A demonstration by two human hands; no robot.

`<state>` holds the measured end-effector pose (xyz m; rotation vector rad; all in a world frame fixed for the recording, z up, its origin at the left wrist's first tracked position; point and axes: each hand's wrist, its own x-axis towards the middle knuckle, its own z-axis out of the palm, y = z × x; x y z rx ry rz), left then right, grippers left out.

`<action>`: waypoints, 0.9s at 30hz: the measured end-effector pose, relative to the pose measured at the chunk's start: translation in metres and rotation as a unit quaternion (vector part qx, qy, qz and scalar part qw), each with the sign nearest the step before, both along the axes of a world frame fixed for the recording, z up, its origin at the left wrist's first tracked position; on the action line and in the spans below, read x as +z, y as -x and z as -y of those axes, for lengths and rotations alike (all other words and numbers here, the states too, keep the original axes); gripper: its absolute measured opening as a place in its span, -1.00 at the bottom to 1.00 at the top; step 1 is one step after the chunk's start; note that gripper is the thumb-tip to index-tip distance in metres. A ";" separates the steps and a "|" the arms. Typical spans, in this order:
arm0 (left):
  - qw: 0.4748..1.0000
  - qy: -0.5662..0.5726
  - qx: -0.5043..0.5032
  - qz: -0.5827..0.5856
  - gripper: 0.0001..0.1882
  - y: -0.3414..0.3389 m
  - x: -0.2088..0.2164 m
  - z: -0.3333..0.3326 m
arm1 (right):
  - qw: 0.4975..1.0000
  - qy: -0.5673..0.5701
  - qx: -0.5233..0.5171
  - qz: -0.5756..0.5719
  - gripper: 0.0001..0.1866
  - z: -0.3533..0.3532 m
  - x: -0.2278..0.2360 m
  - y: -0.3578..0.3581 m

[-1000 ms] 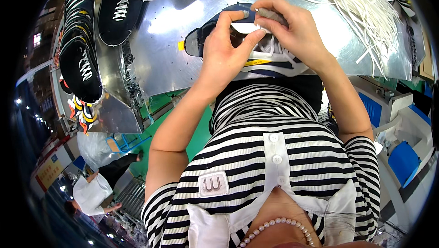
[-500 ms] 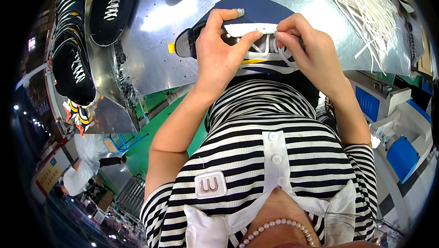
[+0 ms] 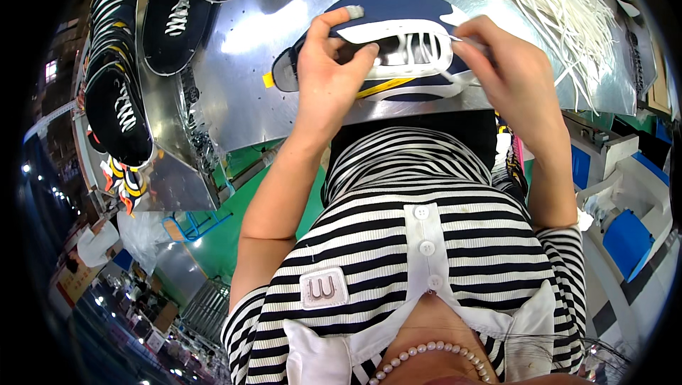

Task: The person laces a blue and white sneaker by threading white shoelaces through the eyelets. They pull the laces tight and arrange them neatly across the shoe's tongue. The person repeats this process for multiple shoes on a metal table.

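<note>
A navy shoe point(image 3: 398, 7) with a white eyelet panel and a yellow stripe lies on the metal table before me, its toe to the right. White lace point(image 3: 418, 50) crosses its opening in several rows. My left hand point(image 3: 327, 76) grips the shoe by the opening, thumb inside the edge and fingers over the far side. At the toe end of the opening, my right hand point(image 3: 515, 72) has thumb and forefinger pinched on the shoelace, its strand drawn out from the eyelets. The right hand's other fingers are curled and partly blurred.
Loose white laces point(image 3: 561, 15) are heaped at the table's point(image 3: 241, 101) far right. Black laced shoes point(image 3: 170, 26) stand at the left, beside a long row of shoes point(image 3: 110, 37). Beyond the right edge is a machine with blue panels point(image 3: 629, 239).
My right hand has moved right, away from the left hand, drawing the lace towards the toe. The left hand has shifted slightly left, and more of the laced opening shows.
</note>
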<state>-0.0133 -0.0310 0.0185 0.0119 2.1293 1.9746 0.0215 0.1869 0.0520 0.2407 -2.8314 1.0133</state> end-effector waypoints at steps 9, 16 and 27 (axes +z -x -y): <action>0.982 -0.156 0.009 0.105 -0.55 0.024 0.010 0.000 | 0.999 0.025 -0.022 -0.010 -0.65 -0.003 -0.047 -0.007; 0.994 0.068 -0.085 0.013 -0.45 0.012 0.020 0.014 | 0.997 0.059 -0.006 -0.054 -0.75 -0.006 -0.062 -0.004; 0.862 0.366 -0.087 -0.340 -0.75 0.009 -0.003 -0.014 | 0.959 -0.007 0.283 -0.001 -0.68 0.001 -0.022 -0.070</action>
